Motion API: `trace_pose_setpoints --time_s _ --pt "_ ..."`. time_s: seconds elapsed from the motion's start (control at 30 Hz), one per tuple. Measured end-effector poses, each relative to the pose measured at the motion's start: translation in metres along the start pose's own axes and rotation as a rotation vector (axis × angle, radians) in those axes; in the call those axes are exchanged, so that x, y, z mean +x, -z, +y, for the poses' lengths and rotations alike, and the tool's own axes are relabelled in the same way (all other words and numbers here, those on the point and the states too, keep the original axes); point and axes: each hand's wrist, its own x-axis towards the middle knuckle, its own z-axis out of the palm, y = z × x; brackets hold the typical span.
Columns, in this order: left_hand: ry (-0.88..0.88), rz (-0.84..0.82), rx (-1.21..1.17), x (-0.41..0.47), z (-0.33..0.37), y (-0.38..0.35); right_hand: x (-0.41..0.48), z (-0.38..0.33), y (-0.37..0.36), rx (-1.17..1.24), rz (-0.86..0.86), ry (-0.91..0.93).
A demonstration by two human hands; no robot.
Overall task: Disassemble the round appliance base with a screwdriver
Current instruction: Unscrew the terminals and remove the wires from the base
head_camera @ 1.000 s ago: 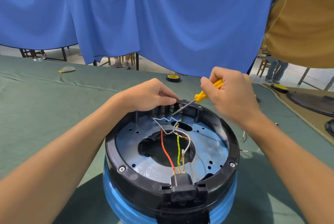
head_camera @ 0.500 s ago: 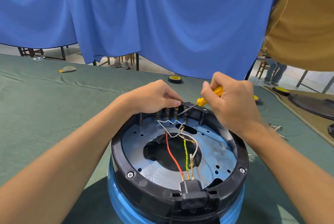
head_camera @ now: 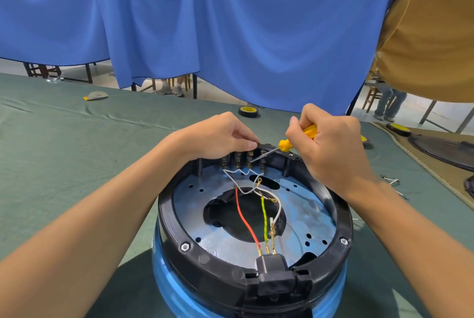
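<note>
Wiring lay exposed inside the round appliance base point(head_camera: 218, 270), which sat open side up on the green-covered table point(head_camera: 77, 150) directly in front of us, its black ring above a blue body. Both our hands worked at the far edge of that ring. Our left hand point(head_camera: 218, 138) was curled over the rim there, fingers bent and gripping the black plastic just above a row of brass terminals point(head_camera: 238, 159). Our right hand point(head_camera: 331, 148) was wrapped around the yellow handle of the screwdriver point(head_camera: 295, 141), just to the right of the left fingertips. The thin shaft slanted down and leftward, and its tip met one of the terminals close beside the left thumb. A white wire point(head_camera: 238, 172) zigzagged beneath the terminals. A red wire point(head_camera: 246, 222) and a yellow-green wire point(head_camera: 264, 217) crossed the hole in the metal plate to a black socket point(head_camera: 272, 271) on the near rim. A roll of tape point(head_camera: 248, 111) lay on the cloth beyond our hands, below a blue curtain point(head_camera: 230, 22).
</note>
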Motion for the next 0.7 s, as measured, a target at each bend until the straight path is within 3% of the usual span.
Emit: trace_pose_setpoints --time_s 0.17,0.5,0.6,0.7 --pt "-0.025 0.011 0.025 0.003 -0.002 -0.001 0.014 -0.009 0.004 -0.114 -0.106 0.061" --pt "-0.028 0.002 0.037 0.004 -0.002 -0.001 0.065 0.01 -0.009 -0.059 -0.412 -0.337" --pt "-0.026 -0.005 0.035 0.002 -0.001 0.0 0.061 0.01 -0.01 -0.064 -0.373 -0.378" --pt "-0.026 0.003 0.034 0.001 0.0 0.0 0.046 0.006 -0.009 -0.088 -0.223 -0.301"
